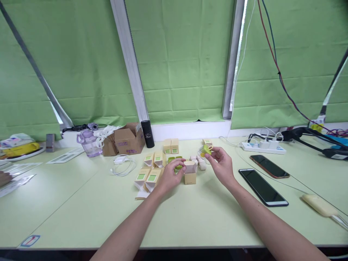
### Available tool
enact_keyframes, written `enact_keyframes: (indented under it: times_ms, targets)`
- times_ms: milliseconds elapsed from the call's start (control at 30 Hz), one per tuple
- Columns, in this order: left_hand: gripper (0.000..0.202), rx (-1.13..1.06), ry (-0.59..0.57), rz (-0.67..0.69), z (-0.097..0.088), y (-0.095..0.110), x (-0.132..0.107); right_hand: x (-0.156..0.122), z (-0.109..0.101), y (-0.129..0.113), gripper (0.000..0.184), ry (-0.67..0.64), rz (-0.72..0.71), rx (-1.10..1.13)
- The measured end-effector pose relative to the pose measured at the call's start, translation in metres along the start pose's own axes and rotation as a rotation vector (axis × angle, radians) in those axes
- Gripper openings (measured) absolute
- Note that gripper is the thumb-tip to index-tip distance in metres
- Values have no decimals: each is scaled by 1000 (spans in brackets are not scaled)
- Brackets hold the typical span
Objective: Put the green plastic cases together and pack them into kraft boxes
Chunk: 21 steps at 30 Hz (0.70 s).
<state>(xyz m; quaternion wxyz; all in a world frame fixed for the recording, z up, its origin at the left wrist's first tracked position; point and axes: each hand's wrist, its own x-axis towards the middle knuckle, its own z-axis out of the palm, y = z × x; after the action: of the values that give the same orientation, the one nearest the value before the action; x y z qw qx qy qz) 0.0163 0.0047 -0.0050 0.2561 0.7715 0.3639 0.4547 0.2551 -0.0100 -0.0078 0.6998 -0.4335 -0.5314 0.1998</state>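
A small open cardboard box (190, 178) stands upright on the table in front of me, its white inner flap raised. My left hand (172, 174) is closed, thumb and fingers pinching the box's left upper edge. Above and right of the box, my right hand (221, 165) pinches a small green rounded item with a pale loop (206, 150); its exact kind is unclear. Several open boxes with green labels (152, 177) lie left of my left hand. Behind that hand are green items (172, 158), partly hidden. Small whitish-pink pieces (201, 164) lie between my hands.
Closed small boxes (171, 145) stand farther back, near a black bottle (147, 134) and a brown carton (129, 138). At right lie two phones (263, 187), a power strip (263, 146) and a cream cabled device (319, 204). Another person's hand (4, 178) shows far left.
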Motion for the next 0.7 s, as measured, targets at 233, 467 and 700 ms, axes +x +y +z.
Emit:
enact_keyframes:
  times_ms: [233, 467, 700]
  targets:
    - [31, -151, 30, -104, 9, -11, 2, -6, 1, -2, 49, -45, -41, 98]
    - [47, -322, -42, -145, 4, -14, 4, -13, 4, -6, 48, -147, -57, 166]
    - [53, -374, -39, -163, 8, -17, 4, -22, 11, -8, 40, -251, -95, 30]
